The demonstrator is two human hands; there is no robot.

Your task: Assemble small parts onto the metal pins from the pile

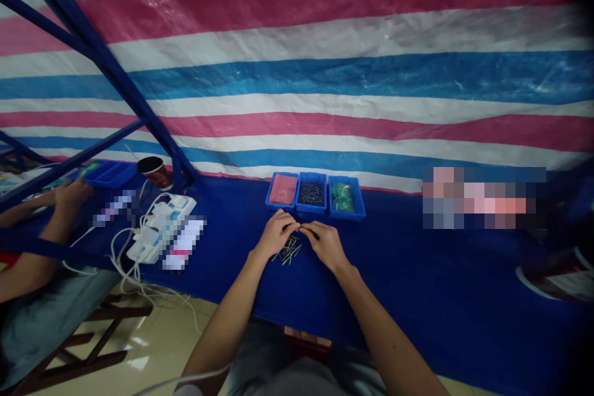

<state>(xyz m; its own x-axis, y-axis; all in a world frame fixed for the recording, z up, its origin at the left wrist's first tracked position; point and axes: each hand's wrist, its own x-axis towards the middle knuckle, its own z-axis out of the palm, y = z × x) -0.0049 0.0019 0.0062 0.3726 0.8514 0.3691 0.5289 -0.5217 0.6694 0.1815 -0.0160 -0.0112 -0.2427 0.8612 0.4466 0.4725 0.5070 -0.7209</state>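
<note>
My left hand [276, 232] and my right hand [326, 243] rest close together on the blue table cover [408, 272], fingertips nearly meeting. Both hands have their fingers curled into a pinch over a small pile of thin dark metal pins [290, 250] lying on the cloth. What each pinch holds is too small to make out. Just beyond the hands stand three small blue bins in a row: one with red pieces [283, 190], one with dark pins [311, 193], one with green pieces [344, 197].
A white power strip [160, 229] with tangled white cables lies at the left, beside a dark red cup [156, 172]. Another person's arm and hand [69, 193] reach onto the table at the far left. A striped tarp hangs behind. Blue metal frame bars [93, 43] cross the upper left.
</note>
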